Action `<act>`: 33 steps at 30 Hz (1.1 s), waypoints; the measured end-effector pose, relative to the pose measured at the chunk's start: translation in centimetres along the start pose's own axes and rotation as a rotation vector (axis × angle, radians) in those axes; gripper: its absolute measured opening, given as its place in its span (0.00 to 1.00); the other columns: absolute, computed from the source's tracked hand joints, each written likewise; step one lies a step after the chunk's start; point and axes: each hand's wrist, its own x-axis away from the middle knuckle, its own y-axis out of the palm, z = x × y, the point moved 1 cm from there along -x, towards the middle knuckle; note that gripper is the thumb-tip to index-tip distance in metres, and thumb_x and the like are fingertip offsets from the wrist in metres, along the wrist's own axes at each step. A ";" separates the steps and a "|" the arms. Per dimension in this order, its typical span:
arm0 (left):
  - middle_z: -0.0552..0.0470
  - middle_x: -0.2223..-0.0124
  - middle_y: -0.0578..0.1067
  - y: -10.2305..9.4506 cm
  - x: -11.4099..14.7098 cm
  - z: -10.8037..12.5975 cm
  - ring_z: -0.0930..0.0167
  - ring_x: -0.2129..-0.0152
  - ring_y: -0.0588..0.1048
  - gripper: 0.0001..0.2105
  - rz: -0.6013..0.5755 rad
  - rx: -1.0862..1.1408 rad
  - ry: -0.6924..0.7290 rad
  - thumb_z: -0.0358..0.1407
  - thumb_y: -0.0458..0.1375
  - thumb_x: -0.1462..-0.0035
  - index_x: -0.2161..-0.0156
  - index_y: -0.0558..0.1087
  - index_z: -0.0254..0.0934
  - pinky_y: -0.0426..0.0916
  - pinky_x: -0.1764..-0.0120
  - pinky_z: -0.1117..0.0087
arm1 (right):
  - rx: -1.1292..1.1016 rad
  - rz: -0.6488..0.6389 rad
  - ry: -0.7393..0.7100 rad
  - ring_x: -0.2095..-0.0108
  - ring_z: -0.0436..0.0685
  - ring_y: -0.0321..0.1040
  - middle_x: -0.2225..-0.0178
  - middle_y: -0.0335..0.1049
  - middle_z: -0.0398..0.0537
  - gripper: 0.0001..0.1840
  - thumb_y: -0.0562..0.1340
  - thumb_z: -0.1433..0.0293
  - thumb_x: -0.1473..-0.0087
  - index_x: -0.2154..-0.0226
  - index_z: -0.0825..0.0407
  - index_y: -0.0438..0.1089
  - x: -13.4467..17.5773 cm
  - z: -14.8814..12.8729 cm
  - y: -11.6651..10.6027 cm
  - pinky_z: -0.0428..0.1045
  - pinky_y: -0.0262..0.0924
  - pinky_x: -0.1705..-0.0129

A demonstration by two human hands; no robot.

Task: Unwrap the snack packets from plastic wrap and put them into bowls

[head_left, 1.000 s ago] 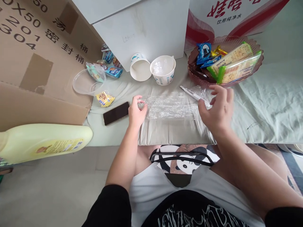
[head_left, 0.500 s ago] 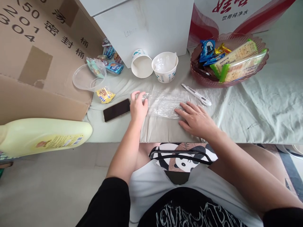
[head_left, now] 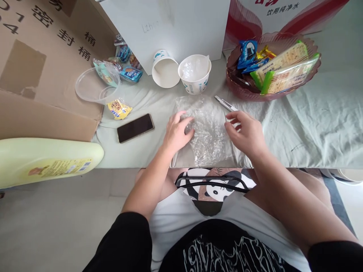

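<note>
A crinkled sheet or bag of clear plastic film (head_left: 208, 141) lies spread on the cloth, reaching down to the table's front edge. My left hand (head_left: 179, 133) rests at its left side, fingers and thumb apart over the film. On the right, my right hand (head_left: 246, 133) hovers by the film's edge with fingers loosely bent and a gap to the thumb; nothing shows in it. Just beyond those fingertips is a white utility knife (head_left: 225, 103), its near end hidden by the hand. Two paper cups stand behind: one tipped on its side (head_left: 165, 71), one upright (head_left: 195, 85) with clear plastic inside.
A black phone (head_left: 135, 128) and a yellow snack packet (head_left: 119, 109) lie to the left, near a clear round lid (head_left: 93, 88). A pink bowl (head_left: 235, 85) of snacks sits at right. Cardboard box (head_left: 51, 109) and yellow-green bottle (head_left: 56, 158) border the left.
The film has gone from a narrow folded strip to a wider spread toward the table edge. My left hand moved right onto it; my right hand lifted and shifted slightly right, fingers now bent.
</note>
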 end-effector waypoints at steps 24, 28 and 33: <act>0.53 0.37 0.75 0.0 -0.9 1.0 0.79 0.75 0.68 0.51 -0.176 1.523 -0.407 0.29 0.67 0.57 0.31 0.53 0.64 0.61 0.73 0.74 | -0.545 -0.134 0.170 0.49 0.65 0.75 0.42 0.69 0.61 0.37 0.70 0.53 0.49 0.41 0.47 0.64 -0.5 0.6 2.3 0.60 0.75 0.54; 0.56 0.39 0.77 -0.8 -1.0 1.4 0.80 0.77 0.66 0.47 -0.290 1.578 -0.280 0.30 0.66 0.60 0.34 0.60 0.65 0.61 0.74 0.74 | -0.901 -0.381 0.250 0.58 0.61 0.78 0.56 0.78 0.51 0.29 0.71 0.47 0.50 0.52 0.47 0.72 -0.6 -0.7 2.0 0.59 0.77 0.53; 0.46 0.49 0.83 -0.4 -1.6 0.9 0.76 0.74 0.75 0.17 -0.387 1.316 -0.311 0.36 0.65 0.50 0.53 0.77 0.40 0.67 0.73 0.73 | -0.860 -0.384 0.252 0.72 0.54 0.76 0.72 0.77 0.45 0.21 0.73 0.50 0.50 0.68 0.50 0.74 -0.6 -1.6 2.0 0.52 0.76 0.65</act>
